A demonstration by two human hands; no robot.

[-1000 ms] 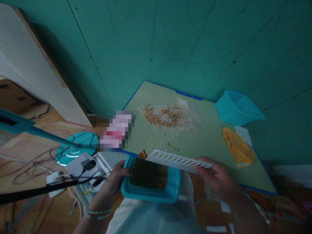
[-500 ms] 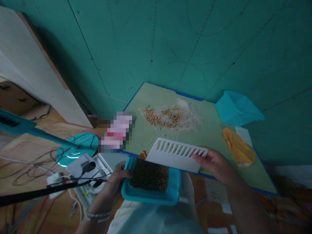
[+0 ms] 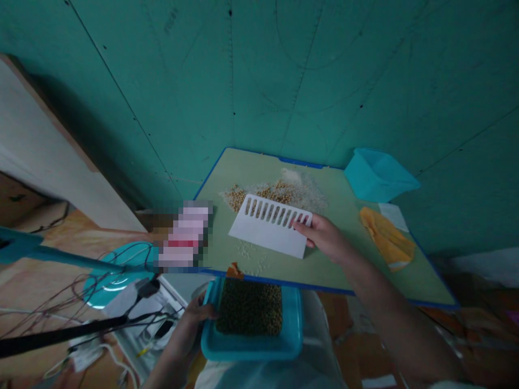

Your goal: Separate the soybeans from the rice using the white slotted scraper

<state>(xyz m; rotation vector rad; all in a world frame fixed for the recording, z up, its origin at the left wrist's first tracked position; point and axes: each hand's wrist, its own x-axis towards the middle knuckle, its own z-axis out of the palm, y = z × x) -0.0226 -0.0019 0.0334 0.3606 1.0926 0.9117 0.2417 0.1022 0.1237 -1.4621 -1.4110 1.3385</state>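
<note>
Right hand (image 3: 324, 236), gripping a slotted white scraper (image 3: 267, 235), has moved beyond the tub (image 3: 252, 353) the left hand (image 3: 197, 316) clamps, reaching the soybeans (image 3: 279, 190).

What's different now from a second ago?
The right hand moved the flat white slotted plastic scraper away from the person, from the near edge of the pale green, blue-edged table toward the pile of tan beans and white grains. Nothing was grabbed or let go. The left hand still holds the turquoise rectangular plastic bin.
</note>
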